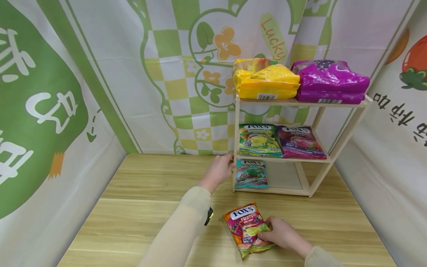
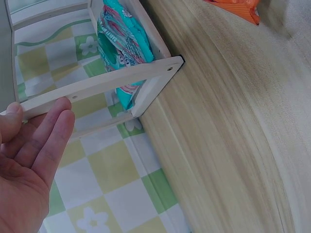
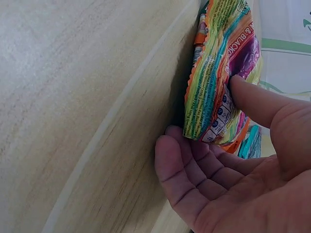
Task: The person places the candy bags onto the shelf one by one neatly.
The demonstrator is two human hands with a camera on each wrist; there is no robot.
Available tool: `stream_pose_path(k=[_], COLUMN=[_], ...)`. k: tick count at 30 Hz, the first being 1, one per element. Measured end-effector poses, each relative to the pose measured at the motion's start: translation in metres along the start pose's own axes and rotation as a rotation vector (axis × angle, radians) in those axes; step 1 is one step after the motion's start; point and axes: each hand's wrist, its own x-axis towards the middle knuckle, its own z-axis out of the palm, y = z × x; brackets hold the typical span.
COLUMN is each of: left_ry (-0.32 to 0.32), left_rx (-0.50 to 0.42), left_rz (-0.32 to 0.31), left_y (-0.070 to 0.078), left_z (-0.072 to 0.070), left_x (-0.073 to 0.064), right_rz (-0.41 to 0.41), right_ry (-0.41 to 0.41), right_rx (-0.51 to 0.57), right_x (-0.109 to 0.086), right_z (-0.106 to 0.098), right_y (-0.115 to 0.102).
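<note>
My left hand grips the left upright of a small wooden shelf; in the left wrist view, the thumb and fingers of that hand lie on either side of the slat. Lower down, my right hand pinches the lower right corner of an orange FOX'S Fruits candy bag close over the table. The right wrist view shows the thumb on the face of this candy bag and the fingers under its edge. A teal FOX'S candy bag leans on the bottom tier, left side.
A green-yellow candy bag and a berry candy bag fill the middle tier. Yellow bags and a purple bag lie on top. Printed cloth walls enclose the wooden table at the back and both sides.
</note>
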Motion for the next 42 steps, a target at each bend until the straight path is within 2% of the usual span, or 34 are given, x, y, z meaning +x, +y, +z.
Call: stream_pose_path(k=[11, 16, 25, 30, 37, 42], left_ry=[0.01, 0.004, -0.002, 0.004, 0.007, 0.006], left_rx=[0.03, 0.017, 0.007, 0.015, -0.009, -0.014], left_rz=[-0.001, -0.008, -0.011, -0.002, -0.007, -0.003], left_y=[-0.001, -0.001, -0.001, -0.002, -0.002, -0.003], left_z=[0.001, 0.001, 0.0, 0.001, 0.001, 0.001], left_x=[0.001, 0.0, 0.001, 0.001, 0.001, 0.001], right_rz=[0.01, 0.021, 0.03, 0.017, -0.011, -0.025], right_ry=[-0.024, -0.032, -0.036, -0.056, -0.155, -0.193], right_rx=[0.004, 0.015, 0.075, 0.19, 0.361, 0.447], right_x=[0.0, 0.0, -0.001, -0.004, -0.004, -0.004], right_z=[0.0, 0.001, 0.002, 0.0, -0.004, -0.006], right_y=[-0.001, -0.001, -0.002, 0.001, 0.014, 0.022])
